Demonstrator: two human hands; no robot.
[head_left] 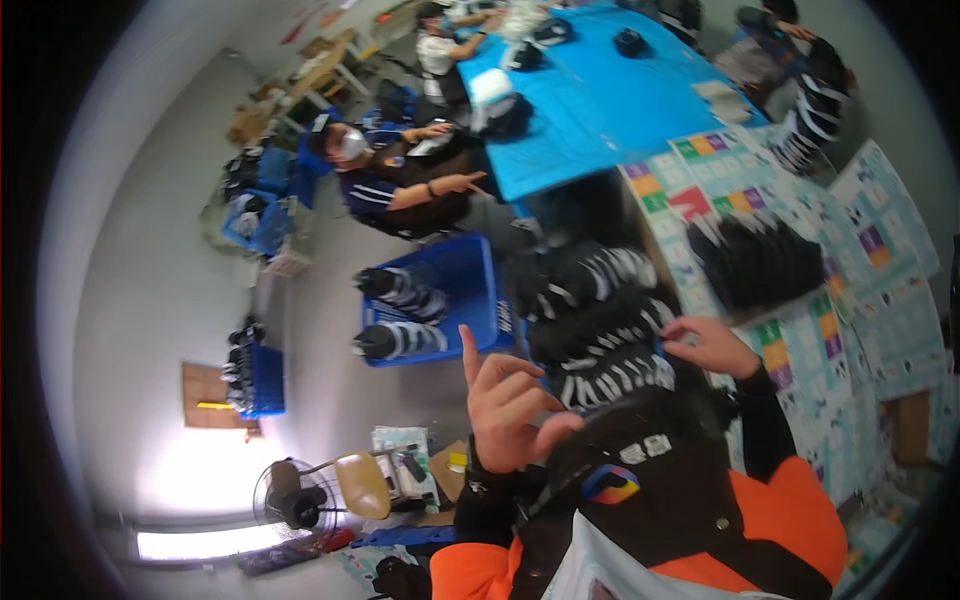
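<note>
- The long table with a smooth bright blue covering (610, 110) fills the top of your frame; dark and white items lie around its edges, perhaps to keep them near the people seated there.
- The work surface spread with pale, multicoloured printed sheets (690, 265) runs down the right of your frame; the sheets probably shield whatever is laid on them.
- The tightly nested rows of black-and-white fabric items, seemingly caps, (600, 345) lie at the centre, just in front of you and nearest both your hands. Nesting likely keeps them compact and in line; what they rest on is mostly hidden.
- The blue plastic basket with slatted sides (474, 275) sits left of centre, holding two similar stacks along its left side, which leaves its right part bare.
- The bunched black fabric stack (755, 262) stands on the sheets at right, apparently packed close so it supports itself.
- Your left hand (510, 405) is raised, index finger pointing up, the others loosely curled, with nothing visible in it.
- Your right hand (715, 345) hovers by the rows' right end, thumb and forefinger slightly parted; blur hides any contact.
</note>
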